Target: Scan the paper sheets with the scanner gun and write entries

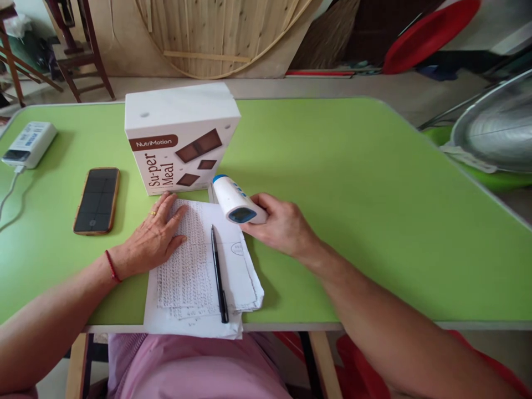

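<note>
In the head view my right hand grips a white and blue infrared thermometer by its handle, its small dark display facing up toward me. It is held above the top right of a stack of handwritten papers. My left hand lies flat with fingers apart on the upper left of that stack, fingertips near the bottom of a white box with brown chocolate pictures, standing upright. A black pen rests lengthwise on the papers. The thermometer's front tip points toward the box.
A phone in an orange-brown case lies left of my left hand. Farther left is a white power bank with a cable plugged in. The green table stretches to the right. Beyond its right edge stands a large metal pan.
</note>
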Available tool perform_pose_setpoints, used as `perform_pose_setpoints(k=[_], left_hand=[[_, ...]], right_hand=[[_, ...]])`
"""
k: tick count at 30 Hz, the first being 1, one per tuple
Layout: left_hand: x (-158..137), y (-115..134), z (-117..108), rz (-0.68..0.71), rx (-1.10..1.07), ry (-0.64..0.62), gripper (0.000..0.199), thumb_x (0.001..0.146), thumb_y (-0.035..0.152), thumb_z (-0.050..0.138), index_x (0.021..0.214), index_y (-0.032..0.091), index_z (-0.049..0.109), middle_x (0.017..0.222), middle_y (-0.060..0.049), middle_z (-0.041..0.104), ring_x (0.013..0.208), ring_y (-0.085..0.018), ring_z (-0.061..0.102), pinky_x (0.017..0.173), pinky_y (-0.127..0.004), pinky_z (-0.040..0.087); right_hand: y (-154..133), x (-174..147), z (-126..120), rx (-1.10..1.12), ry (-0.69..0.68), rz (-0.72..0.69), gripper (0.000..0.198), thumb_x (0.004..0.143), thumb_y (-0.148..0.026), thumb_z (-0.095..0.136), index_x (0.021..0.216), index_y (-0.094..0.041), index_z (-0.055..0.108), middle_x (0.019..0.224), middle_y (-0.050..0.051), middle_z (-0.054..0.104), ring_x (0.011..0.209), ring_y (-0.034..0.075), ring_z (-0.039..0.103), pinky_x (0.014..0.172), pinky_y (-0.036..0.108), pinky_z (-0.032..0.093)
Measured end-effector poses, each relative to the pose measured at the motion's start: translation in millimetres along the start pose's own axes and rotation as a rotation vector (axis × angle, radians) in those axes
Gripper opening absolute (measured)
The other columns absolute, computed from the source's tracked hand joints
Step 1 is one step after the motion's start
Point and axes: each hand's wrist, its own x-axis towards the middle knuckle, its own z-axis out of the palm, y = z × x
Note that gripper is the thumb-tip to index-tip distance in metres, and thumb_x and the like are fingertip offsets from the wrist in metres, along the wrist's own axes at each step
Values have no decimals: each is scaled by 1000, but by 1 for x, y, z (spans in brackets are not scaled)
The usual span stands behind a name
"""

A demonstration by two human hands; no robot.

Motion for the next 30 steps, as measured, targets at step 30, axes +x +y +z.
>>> perform_pose_setpoints(k=[30], left_hand=[[-3,43,-8,266,167,-6,41,99,31,39,135,14,46,112,-16,58,99,-29,54,84,-44,50]], right_hand=[[6,0,-3,115,103,-46,32,68,-46,72,83,-23,56,76,6,72,63,23,67,51,33,50]])
